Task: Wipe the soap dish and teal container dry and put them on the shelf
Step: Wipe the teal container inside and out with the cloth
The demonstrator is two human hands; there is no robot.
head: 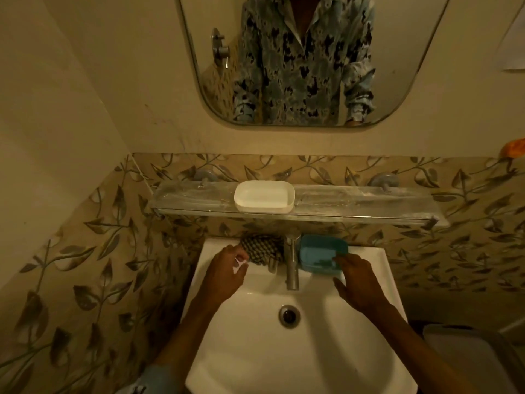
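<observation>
The white oval plastic soap dish [264, 196] is observed upright on the clear glass wall shelf [355, 201], near its middle. The teal rectangular plastic container [318, 250] is recorded below the shelf, on the back rim of the white ceramic sink [284, 351], just right of the chrome tap [292, 265]. A dark checked cloth [262, 248] is noted bunched on the same rim, just left of the tap.

The right hand [358, 280] is seen spread wide, thumb held apart. Its extended fingertips are laid on the near edge of the teal container, and no closed grip is seen.

The left hand [224, 273] is seen at the near-left edge of the checked cloth with its fingers curled. A small white item [238, 264] is visible at the fingers. Whether the cloth is pinched cannot be told.

The round metal drain [289, 315] is seen in the basin between the two forearms. A patterned shirt is reflected in the wall mirror [397, 66] above the shelf.
</observation>
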